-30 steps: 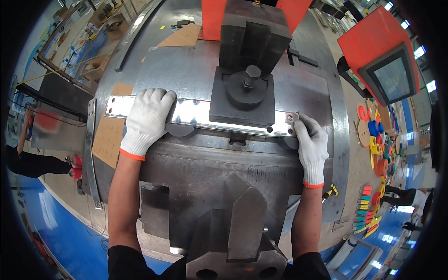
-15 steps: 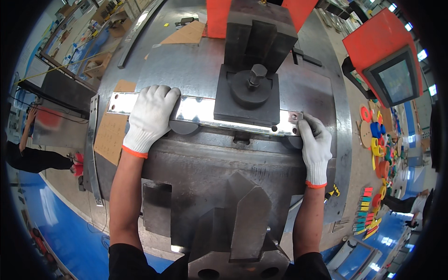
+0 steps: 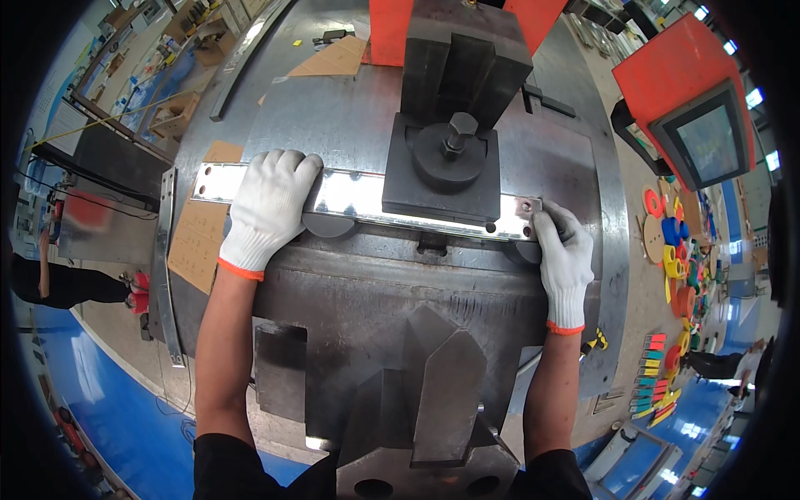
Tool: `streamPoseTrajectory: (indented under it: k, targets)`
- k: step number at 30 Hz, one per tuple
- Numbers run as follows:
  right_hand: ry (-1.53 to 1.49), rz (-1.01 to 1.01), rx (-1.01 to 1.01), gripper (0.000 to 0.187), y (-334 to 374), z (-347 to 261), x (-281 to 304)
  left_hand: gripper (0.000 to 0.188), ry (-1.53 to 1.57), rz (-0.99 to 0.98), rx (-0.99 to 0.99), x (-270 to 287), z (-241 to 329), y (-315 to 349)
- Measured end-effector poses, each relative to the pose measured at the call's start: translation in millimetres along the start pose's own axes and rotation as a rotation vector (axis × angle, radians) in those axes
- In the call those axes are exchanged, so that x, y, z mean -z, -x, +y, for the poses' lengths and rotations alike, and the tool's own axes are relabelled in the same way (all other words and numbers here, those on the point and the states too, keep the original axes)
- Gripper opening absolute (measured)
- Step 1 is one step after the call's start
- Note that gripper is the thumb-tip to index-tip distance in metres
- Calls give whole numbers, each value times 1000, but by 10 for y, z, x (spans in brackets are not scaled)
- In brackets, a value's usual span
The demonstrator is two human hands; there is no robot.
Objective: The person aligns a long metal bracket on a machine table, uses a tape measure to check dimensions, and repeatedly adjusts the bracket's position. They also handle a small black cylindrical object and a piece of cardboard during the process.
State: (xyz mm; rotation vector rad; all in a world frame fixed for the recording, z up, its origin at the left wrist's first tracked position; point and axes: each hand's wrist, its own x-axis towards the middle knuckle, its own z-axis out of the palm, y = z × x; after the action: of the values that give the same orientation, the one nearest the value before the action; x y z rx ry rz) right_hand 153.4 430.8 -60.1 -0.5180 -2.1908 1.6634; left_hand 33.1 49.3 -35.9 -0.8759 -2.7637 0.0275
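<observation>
Standing between your two sets of fingers, the dark press block (image 3: 427, 98) overhangs the bright metal strip (image 3: 346, 193), which runs from beyond your left hand (image 3: 268, 204) to your right hand (image 3: 568, 258). Your left fingers curl closed over it; your right fingertips meet its end, though I cannot tell whether they pinch. A slackened hold could skew the strip, and fingers straying inward could get trapped beneath the block.

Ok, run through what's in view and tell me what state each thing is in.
Left hand: gloved, closed over the drilled metal bar
Right hand: gloved, curled, touching the bar's right end
Drilled metal bar: held crosswise, shiny
Hex bolt: upright in the round disc
Control screen: uncovered; lit or off, cannot tell
Left cardboard sheet: flat, partly covered by the bar
</observation>
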Motion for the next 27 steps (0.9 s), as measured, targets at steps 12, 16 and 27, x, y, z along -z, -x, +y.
streamPoseTrajectory:
  k: [12, 16, 27]
  targets:
    - [-7, -12, -19, 29, -9, 0, 9, 46, 5, 36, -18, 7, -11, 7]
    - [23, -10, -7, 30, -17, 4, 16, 44, 2, 53, -23, 0, -24, -2]
    - [-24, -60, -57, 33, -3, -105, 26, 48, 82, -219, -62, 249, -120, -123]
